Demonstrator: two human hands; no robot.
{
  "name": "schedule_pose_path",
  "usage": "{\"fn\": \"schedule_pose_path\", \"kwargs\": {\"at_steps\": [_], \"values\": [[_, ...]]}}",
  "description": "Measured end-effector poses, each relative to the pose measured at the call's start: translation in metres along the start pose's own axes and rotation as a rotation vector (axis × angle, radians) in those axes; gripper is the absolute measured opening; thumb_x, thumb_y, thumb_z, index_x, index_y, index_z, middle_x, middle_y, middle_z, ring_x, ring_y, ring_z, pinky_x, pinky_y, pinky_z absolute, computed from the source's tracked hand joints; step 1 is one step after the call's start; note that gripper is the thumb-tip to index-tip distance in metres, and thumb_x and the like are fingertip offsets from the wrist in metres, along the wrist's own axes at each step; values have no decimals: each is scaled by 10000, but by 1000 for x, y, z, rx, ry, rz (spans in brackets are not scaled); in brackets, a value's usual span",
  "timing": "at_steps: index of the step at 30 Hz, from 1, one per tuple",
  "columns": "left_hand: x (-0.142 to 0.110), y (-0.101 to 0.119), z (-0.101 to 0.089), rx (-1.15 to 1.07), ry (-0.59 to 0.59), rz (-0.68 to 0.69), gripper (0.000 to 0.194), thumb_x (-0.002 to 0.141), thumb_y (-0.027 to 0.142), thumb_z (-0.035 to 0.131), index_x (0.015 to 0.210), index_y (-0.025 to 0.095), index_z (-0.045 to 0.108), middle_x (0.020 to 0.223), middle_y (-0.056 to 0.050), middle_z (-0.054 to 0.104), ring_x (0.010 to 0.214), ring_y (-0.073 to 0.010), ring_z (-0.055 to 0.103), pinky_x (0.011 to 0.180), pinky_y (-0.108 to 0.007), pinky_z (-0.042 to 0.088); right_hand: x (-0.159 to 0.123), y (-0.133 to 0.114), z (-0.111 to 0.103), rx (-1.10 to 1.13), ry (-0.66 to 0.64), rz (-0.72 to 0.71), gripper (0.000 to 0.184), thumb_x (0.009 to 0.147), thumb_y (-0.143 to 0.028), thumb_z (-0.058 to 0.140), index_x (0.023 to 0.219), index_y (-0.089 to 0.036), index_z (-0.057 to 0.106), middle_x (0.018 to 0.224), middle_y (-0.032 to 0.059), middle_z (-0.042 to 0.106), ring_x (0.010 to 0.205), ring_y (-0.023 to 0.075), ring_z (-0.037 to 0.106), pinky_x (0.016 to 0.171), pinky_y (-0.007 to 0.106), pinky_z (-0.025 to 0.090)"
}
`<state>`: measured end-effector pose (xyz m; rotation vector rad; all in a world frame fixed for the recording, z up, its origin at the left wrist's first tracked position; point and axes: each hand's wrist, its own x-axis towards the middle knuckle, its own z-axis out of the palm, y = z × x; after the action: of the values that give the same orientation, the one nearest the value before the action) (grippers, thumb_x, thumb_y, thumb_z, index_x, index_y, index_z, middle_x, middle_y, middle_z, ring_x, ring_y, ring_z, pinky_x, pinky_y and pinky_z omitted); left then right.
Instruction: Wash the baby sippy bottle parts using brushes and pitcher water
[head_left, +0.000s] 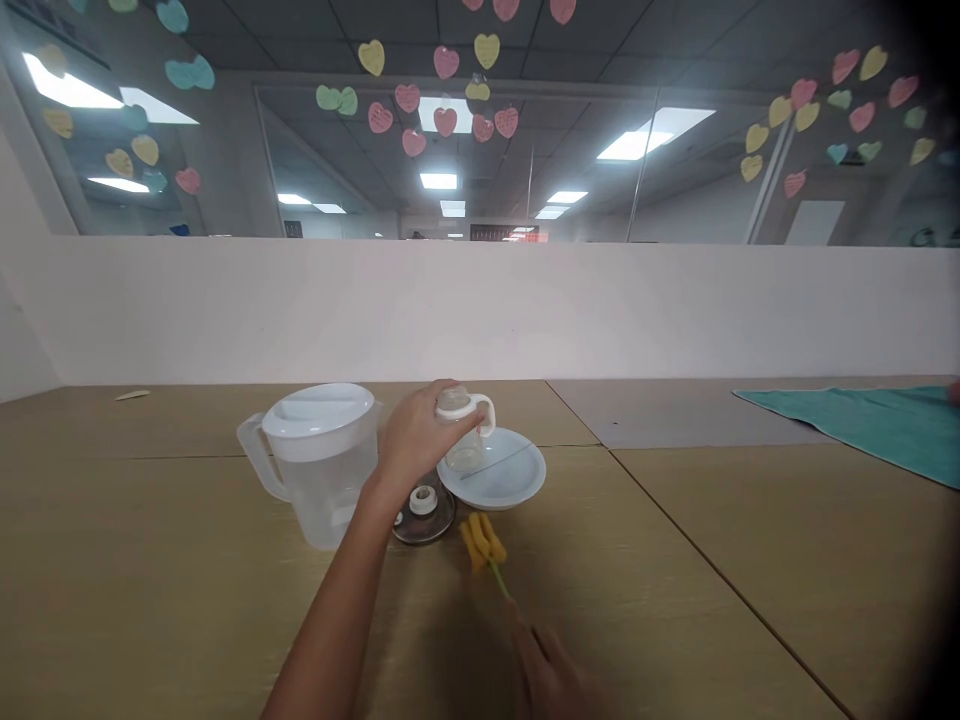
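My left hand (417, 432) grips the top of a small clear glass pot (465, 432) with a white handle, which it holds over the white plate (510, 482). A thin rod lies across that plate. My right hand (551, 675), low in the view, holds the green stem of a yellow brush-like tool (482, 541) whose yellow head rests on the table in front of the plate. A round glass lid (424, 515) with a white knob lies between the plate and a clear plastic pitcher (319, 462) with a white lid.
A teal cloth (870, 425) lies on the table at the far right. A low white partition (480, 310) runs behind the table, with glass and paper hearts above. A small pale scrap (132, 395) lies at the far left.
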<state>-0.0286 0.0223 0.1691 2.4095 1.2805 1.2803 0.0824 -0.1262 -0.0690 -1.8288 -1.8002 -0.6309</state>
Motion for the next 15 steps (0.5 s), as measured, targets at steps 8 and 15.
{"fn": "schedule_pose_path", "kwargs": {"at_steps": [8,15], "values": [[0,3,0,23,50,-11,434,735,523,573,1083,266,598,1043,-15,670,963,-222,601,782,-296,455,36,-9,3,-15,-133,-97,537,651,44,408,1117,-129,611,737,50,662,424,111,584,348,170,383],[-1,6,1,15,41,2,429,741,549,556,1066,272,600,1019,-4,675,940,-216,609,770,-294,456,19,38,-11,58,-244,67,652,633,71,349,1159,-229,593,889,30,694,599,107,657,471,139,454]]}}
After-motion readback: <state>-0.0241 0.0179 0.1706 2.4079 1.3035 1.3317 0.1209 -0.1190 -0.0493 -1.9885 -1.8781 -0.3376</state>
